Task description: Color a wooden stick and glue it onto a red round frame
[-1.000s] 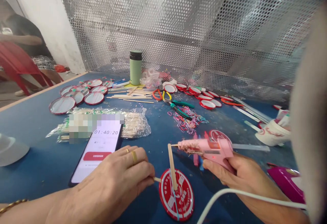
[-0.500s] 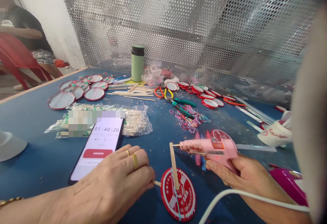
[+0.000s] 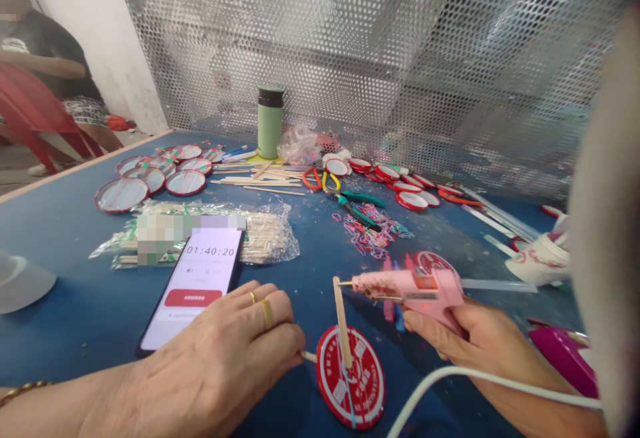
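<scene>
My right hand (image 3: 465, 331) is wrapped round the grip of a pink hot glue gun (image 3: 423, 293), which has a clear glue stick (image 3: 500, 285) in its back. The nozzle touches or nearly touches the upper end of a flat wooden stick (image 3: 342, 325), which stands up from a red round lid (image 3: 334, 379) with white print. A light-blue band runs across the lid. My left hand (image 3: 255, 345), with two gold rings, is closed on a thin wooden stick (image 3: 309, 356) whose tip reaches the lid's left edge. Most of that stick is hidden by my fingers.
A phone (image 3: 200, 285) lies beside my left hand, by a bag of sticks (image 3: 270, 235). Beyond are pliers (image 3: 357, 208), rubber bands (image 3: 373, 231), loose wooden sticks (image 3: 260, 181) and a green bottle (image 3: 270, 125). The gun's white cable (image 3: 450, 370) crosses the front right. A person sits far left.
The view has shifted very slightly. Both hands, the glue gun and the lid keep almost the same positions, with the nozzle still at the stick's upper end.
</scene>
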